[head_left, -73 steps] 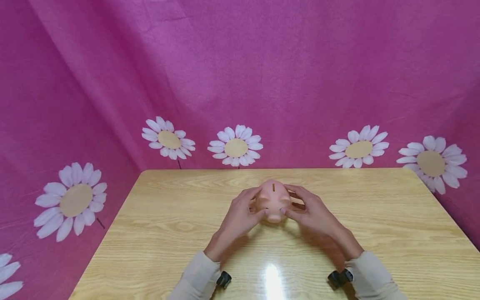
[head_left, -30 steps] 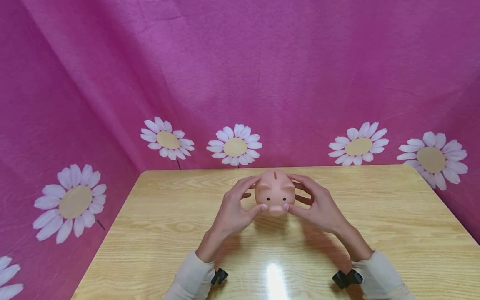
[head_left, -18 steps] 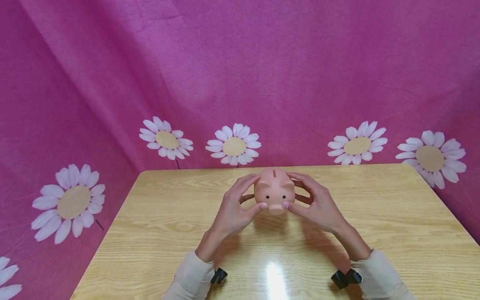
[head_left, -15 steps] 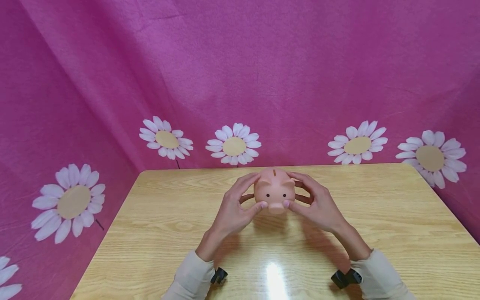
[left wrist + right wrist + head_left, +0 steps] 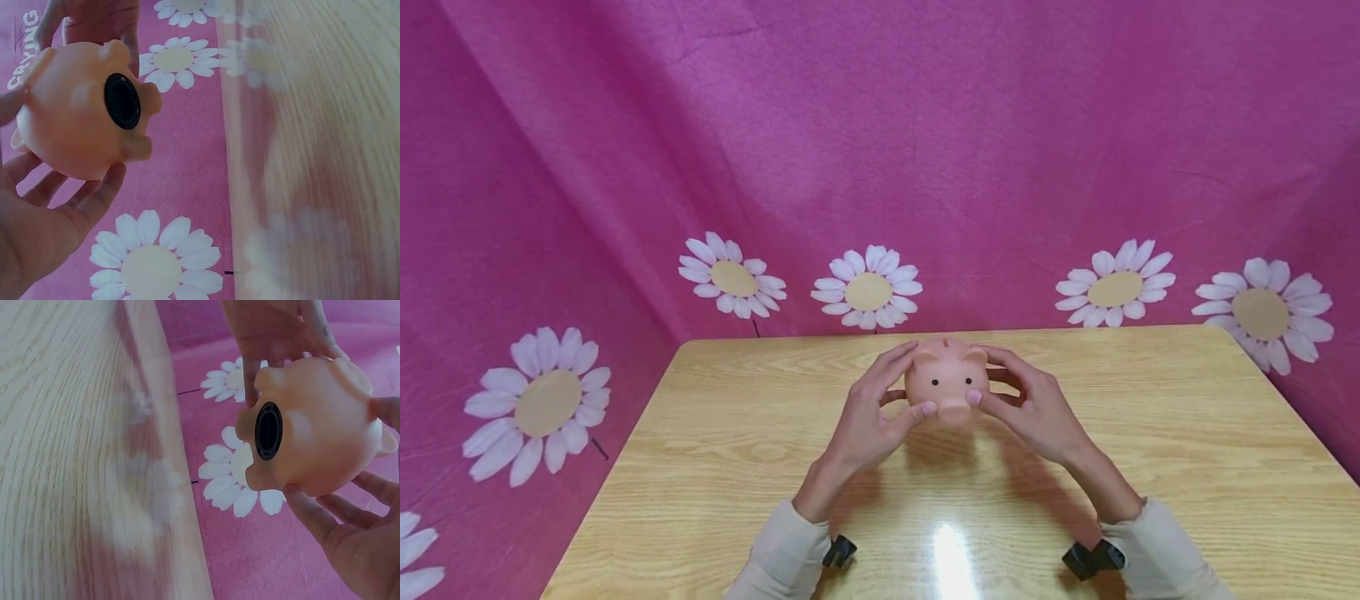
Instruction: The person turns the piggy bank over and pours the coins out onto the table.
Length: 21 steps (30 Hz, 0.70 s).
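A pink piggy bank (image 5: 950, 371) is held up off the table between both hands, its snout and black eyes facing me. My left hand (image 5: 868, 412) grips its left side, thumb beside the snout and fingers spread round the body. On the other side my right hand (image 5: 1037, 408) grips it the same way, its thumb just under an eye. From below, the wrist views show the short feet and a round black plug (image 5: 122, 101) in the belly. The coin slot on top shows only as a short notch in the head view.
The light wood-grain table (image 5: 700, 467) lies under the hands, with a bright glare spot near the front. A magenta cloth (image 5: 880, 150) printed with white daisies hangs behind and at the sides. Black wrist cameras (image 5: 840, 551) sit at both cuffs.
Both hands have raised the piggy bank from the table. It has tipped back so its face turns up toward me and the coin slot turns away.
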Tool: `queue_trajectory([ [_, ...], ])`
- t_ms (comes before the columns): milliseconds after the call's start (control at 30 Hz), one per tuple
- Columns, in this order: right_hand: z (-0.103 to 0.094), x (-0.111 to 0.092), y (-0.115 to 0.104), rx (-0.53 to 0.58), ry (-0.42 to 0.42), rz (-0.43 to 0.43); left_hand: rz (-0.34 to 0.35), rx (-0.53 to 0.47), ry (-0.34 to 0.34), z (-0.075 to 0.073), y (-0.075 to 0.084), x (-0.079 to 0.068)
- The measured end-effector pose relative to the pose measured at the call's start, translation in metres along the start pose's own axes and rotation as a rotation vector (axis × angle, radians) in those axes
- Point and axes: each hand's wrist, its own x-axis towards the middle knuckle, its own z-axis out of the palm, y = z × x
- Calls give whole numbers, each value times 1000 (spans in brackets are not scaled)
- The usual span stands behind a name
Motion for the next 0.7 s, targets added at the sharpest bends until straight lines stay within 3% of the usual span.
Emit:
queue_trajectory([
  [267,1,-2,-6,-8,3,16,25,-14,-40,-3,1,-1],
  [700,3,-2,-9,-5,1,-7,29,-54,26,-5,2,-1],
])
